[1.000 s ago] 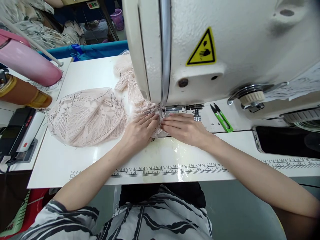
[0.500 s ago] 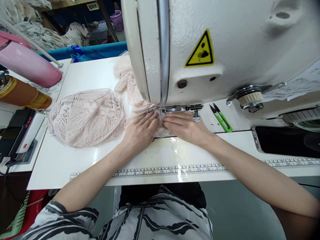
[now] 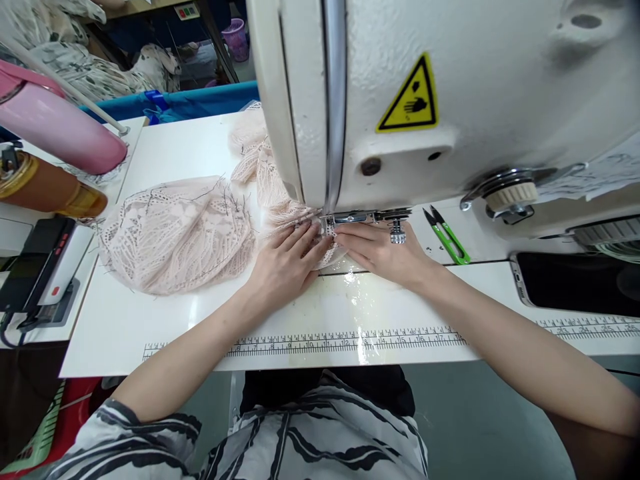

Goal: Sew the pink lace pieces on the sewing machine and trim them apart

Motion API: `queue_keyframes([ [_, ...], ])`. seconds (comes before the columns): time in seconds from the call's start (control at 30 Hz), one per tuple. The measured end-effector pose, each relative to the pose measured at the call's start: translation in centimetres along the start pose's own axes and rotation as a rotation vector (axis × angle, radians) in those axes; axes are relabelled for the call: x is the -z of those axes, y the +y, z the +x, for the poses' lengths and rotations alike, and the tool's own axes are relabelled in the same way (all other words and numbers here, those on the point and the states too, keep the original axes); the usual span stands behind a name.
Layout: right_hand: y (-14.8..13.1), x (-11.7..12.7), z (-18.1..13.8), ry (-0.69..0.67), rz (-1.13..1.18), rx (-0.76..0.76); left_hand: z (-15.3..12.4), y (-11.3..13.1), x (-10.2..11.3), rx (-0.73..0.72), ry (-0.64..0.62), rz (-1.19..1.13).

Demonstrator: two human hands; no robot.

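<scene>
A white sewing machine [image 3: 450,100] fills the top of the head view, with its presser foot [image 3: 333,223] just beyond my fingertips. Pale pink lace fabric [image 3: 175,233] lies heaped on the white table [image 3: 150,327] to the left and runs under the foot. My left hand [image 3: 285,263] lies flat on the lace, fingers stretched toward the foot. My right hand [image 3: 383,250] also presses flat on the lace edge, fingers together and pointing left at the foot. The two sets of fingertips nearly meet.
Green thread snips [image 3: 447,237] lie right of the foot. A dark phone [image 3: 575,283] rests at the right. A ruler strip [image 3: 350,340] runs along the table's front edge. A pink bottle [image 3: 60,130], a brown bottle [image 3: 50,190] and a black-and-white device [image 3: 43,267] sit at the left.
Both hands have slid a little farther toward the presser foot with the lace. The lace heap at the left has hardly moved.
</scene>
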State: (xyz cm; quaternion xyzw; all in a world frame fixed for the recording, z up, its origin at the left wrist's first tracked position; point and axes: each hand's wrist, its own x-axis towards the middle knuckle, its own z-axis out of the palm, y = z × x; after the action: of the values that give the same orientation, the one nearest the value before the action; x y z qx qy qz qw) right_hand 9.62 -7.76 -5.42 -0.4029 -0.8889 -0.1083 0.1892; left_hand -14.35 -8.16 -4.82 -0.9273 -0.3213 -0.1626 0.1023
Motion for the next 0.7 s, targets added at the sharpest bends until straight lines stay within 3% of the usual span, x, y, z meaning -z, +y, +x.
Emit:
queue_keyframes([
  [0.27,-0.2,-0.1,0.4,-0.094,-0.011,-0.104,0.1,-0.1,-0.2,0.004,-0.017,0.018],
  [0.47,0.6,-1.4,0.6,-0.02,0.125,-0.1,0.2,-0.2,-0.2,0.043,-0.059,0.003],
  [0.7,0.2,-1.2,0.4,0.017,0.176,-0.095,0.1,-0.5,0.1,-0.122,0.001,-0.014],
])
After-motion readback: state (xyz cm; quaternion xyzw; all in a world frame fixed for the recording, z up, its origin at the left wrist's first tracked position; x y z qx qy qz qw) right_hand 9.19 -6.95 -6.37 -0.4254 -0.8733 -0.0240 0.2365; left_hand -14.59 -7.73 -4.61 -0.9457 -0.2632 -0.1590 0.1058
